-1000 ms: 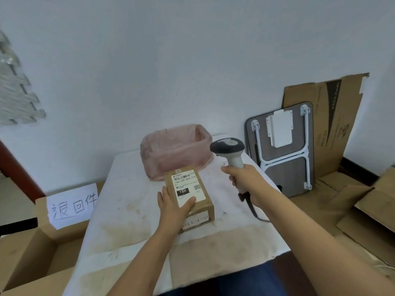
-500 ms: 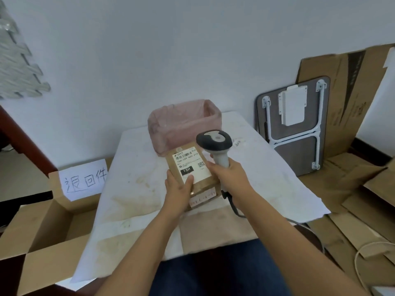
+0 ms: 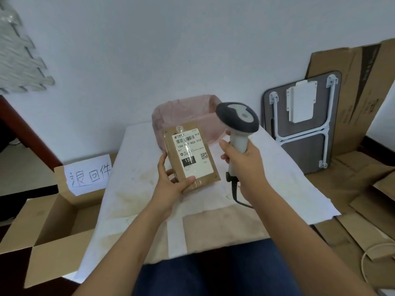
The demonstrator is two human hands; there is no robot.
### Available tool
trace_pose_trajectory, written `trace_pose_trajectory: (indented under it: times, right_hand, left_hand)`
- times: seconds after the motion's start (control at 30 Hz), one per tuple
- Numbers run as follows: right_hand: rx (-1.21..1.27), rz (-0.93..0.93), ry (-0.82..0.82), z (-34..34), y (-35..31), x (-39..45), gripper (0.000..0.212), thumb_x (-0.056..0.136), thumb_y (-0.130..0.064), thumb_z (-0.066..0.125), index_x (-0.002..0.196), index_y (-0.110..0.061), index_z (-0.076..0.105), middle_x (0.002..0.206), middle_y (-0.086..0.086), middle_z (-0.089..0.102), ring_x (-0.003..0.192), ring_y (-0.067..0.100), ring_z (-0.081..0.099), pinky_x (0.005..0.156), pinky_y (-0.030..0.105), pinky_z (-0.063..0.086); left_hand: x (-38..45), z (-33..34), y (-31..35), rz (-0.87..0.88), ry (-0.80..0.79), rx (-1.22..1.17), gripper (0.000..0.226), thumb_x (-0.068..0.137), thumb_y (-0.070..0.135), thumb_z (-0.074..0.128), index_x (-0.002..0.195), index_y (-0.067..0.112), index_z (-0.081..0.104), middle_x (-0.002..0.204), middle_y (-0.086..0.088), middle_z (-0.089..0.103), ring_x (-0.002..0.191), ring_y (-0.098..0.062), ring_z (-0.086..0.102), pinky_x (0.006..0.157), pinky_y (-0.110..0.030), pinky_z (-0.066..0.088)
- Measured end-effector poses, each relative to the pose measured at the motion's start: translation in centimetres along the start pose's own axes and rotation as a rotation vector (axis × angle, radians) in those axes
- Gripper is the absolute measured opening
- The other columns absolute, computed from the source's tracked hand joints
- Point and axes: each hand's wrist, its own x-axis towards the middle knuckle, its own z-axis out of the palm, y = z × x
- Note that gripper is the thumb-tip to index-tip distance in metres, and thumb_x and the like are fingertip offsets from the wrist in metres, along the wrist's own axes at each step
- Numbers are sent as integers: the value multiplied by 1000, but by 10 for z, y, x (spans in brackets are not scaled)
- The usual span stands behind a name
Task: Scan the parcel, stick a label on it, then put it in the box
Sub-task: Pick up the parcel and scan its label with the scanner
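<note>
A flat brown parcel (image 3: pixel 190 155) with a white shipping label is held up above the table, its labelled face turned toward me. My left hand (image 3: pixel 171 182) grips its lower left corner, thumb on the front. My right hand (image 3: pixel 242 161) is closed around the pale handle of a barcode scanner (image 3: pixel 237 120), whose dark head sits just right of the parcel's top. The scanner's black cable hangs below my fist. An open cardboard box (image 3: pixel 49 221) with a handwritten paper sign (image 3: pixel 88 175) stands at the left of the table.
A white, stained cloth covers the table (image 3: pixel 277 184). A bin lined with a pink bag (image 3: pixel 186 112) stands at the table's far edge behind the parcel. A folded table (image 3: pixel 303 122) and flattened cardboard (image 3: pixel 352 184) lie at the right. A white cable (image 3: pixel 367 255) curls on the floor.
My left hand has lifted the parcel off the table and tilted its label up toward me. The scanner in my right hand has come closer, beside the parcel's top.
</note>
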Motion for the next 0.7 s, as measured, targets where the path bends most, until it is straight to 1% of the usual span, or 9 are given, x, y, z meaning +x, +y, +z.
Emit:
trace_pose_trajectory:
  times: [0.1, 0.23, 0.3, 0.37, 0.47, 0.53, 0.6, 0.63, 0.7]
  right_hand:
    - [67, -75, 17, -10, -25, 9, 12, 83, -17, 70, 91, -17, 62, 66, -8, 65, 65, 10, 63, 71, 33, 55]
    - [7, -101, -14, -22, -49, 19, 24, 81, -23, 73, 96, -6, 65, 67, 4, 66, 59, 12, 60, 63, 27, 53]
    - [-60, -59, -21, -22, -46, 21, 24, 81, -27, 73, 87, -4, 68, 71, 17, 69, 52, 13, 56, 59, 28, 49]
    - [-100, 21, -73, -18, -30, 18, 19, 79, -25, 75, 79, -6, 70, 75, 22, 70, 47, 13, 53, 55, 29, 46]
    - [-8, 182, -200, -11, 0, 2, 9, 81, -12, 73, 80, -3, 69, 61, 9, 66, 42, 12, 49, 46, 22, 42]
    - [55, 253, -263, -6, 15, -9, 6, 82, -12, 71, 79, -6, 71, 66, 8, 68, 49, 14, 52, 51, 23, 44]
    - [32, 253, -265, -4, 26, -14, 10, 80, -18, 72, 81, -8, 74, 76, 18, 70, 56, 17, 55, 60, 29, 46]
    - [-4, 242, -254, -3, 29, -15, 15, 80, -21, 73, 85, -7, 74, 76, 21, 70, 58, 17, 56, 61, 29, 47]
    - [-89, 223, -239, 0, 31, -18, 25, 80, -28, 74, 88, -5, 72, 63, 14, 67, 53, 12, 57, 59, 24, 47]
  left_hand:
    - [7, 7, -5, 65, -13, 13, 105, 78, 7, 79, 144, 54, 14, 134, 2, 48, 111, -12, 61, 74, -21, 56]
    - [21, 13, -6, 123, -42, 21, 102, 78, 4, 78, 136, 62, 17, 135, 8, 48, 111, -4, 60, 79, -21, 54]
    - [27, 17, -5, 136, -55, 28, 102, 79, 4, 77, 136, 61, 15, 133, 11, 50, 112, -3, 59, 77, -18, 54]
    - [31, 19, -4, 138, -60, 34, 102, 80, 5, 77, 138, 60, 14, 133, 11, 50, 115, -6, 58, 79, -20, 54]
    - [36, 18, -7, 133, -48, 22, 102, 79, 6, 77, 138, 59, 14, 135, 7, 50, 119, -12, 58, 84, -26, 55]
    - [36, 18, -7, 141, -60, 29, 103, 79, 7, 77, 142, 56, 12, 137, 9, 48, 119, -10, 57, 82, -22, 55]
    - [36, 17, -8, 145, -74, 41, 104, 81, 7, 77, 145, 54, 10, 137, 12, 45, 118, -5, 55, 80, -19, 54]
    - [35, 17, -9, 143, -75, 44, 104, 81, 7, 76, 145, 54, 9, 136, 14, 44, 118, -3, 54, 79, -18, 54]
    - [34, 17, -8, 143, -74, 55, 104, 81, 8, 76, 145, 53, 8, 134, 17, 44, 117, -1, 54, 79, -17, 54]
